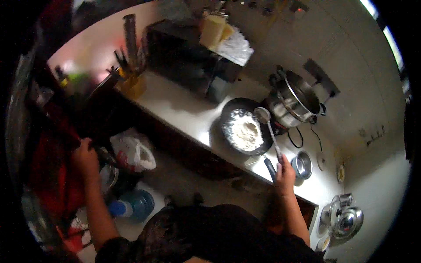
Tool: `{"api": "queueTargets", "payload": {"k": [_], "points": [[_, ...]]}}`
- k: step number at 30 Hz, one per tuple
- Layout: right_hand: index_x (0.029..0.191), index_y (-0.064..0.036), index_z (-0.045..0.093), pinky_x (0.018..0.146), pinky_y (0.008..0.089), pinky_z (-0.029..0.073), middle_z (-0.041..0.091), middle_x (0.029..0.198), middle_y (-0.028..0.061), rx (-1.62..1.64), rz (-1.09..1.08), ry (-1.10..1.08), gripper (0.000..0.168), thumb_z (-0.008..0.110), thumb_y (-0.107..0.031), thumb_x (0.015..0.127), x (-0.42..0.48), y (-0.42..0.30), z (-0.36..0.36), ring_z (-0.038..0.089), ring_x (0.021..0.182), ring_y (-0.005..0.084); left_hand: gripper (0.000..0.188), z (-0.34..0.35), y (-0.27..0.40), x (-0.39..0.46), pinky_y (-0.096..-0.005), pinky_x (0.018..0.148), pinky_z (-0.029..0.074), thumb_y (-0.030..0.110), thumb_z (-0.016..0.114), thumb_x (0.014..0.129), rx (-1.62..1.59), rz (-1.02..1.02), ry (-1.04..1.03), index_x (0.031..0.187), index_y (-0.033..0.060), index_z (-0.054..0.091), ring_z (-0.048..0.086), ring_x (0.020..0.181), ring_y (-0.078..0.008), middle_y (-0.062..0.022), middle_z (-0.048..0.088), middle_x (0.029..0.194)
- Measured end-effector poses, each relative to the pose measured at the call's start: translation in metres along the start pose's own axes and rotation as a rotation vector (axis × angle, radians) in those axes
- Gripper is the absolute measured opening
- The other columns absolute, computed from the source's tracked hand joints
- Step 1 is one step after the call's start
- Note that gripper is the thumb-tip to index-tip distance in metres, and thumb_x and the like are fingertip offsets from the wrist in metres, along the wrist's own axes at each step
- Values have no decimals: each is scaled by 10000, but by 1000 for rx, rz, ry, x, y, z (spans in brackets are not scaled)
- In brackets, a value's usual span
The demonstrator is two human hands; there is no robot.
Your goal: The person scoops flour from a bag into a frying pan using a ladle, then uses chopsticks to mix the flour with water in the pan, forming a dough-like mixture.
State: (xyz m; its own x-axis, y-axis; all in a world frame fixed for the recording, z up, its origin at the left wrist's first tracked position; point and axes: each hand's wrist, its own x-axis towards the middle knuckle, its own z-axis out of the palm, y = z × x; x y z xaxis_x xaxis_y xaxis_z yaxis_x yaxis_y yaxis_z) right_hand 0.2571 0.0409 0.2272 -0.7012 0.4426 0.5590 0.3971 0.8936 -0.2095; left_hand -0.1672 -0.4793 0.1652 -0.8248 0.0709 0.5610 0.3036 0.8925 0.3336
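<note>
In my right hand (285, 176) is the handle of a metal ladle (274, 139), its round bowl raised beside the rim of a dark pan. The pan (227, 105) rests on the white counter and holds a heap of white flour-like powder (243, 131). A dark-handled utensil (270, 168) lies close to my right hand. Far to the left, my left hand (86, 157) is at a dark red, blurred surface (65, 171); its fingers are in shadow, so whether it grips anything is unclear.
A steel pot (291, 110) stands behind the pan, and a metal bowl (302, 165) to its right. A knife block (133, 87) and a black box-shaped appliance (177, 56) occupy the counter's left. Below are a plastic bag (131, 148) and a large water bottle (139, 205).
</note>
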Motion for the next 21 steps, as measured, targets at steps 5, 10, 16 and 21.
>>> {"api": "queueTargets", "payload": {"k": [5,10,16,21], "points": [[1353,-10,543,463,206,343,492,688,-31,947,826,-114,381,551,-169,1006,3,-29,-34,415,516,58,329,-11,23,4,-495,755,518,8,635,753,-25,50,4,1049,126,719,653,853,-404,-193,698,880],[1342,-24,553,407,221,258,362,631,-77,1064,768,-414,414,605,-242,993,-4,-60,11,322,480,36,359,-9,32,5,-484,734,515,3,707,707,-11,2,-4,1032,155,712,632,836,-385,-127,714,927],[1377,16,529,1045,345,421,609,1292,120,809,454,-945,420,540,-188,1011,10,-157,119,566,1186,205,291,-11,35,6,-487,694,514,10,700,716,-19,8,18,972,147,714,653,793,-389,-150,705,853],[1340,16,552,959,355,485,656,1216,219,804,157,-997,438,621,-214,974,-5,-185,258,645,1115,279,294,-6,37,9,-476,698,520,12,707,709,-10,-10,33,971,145,717,660,791,-390,-155,707,858]]}}
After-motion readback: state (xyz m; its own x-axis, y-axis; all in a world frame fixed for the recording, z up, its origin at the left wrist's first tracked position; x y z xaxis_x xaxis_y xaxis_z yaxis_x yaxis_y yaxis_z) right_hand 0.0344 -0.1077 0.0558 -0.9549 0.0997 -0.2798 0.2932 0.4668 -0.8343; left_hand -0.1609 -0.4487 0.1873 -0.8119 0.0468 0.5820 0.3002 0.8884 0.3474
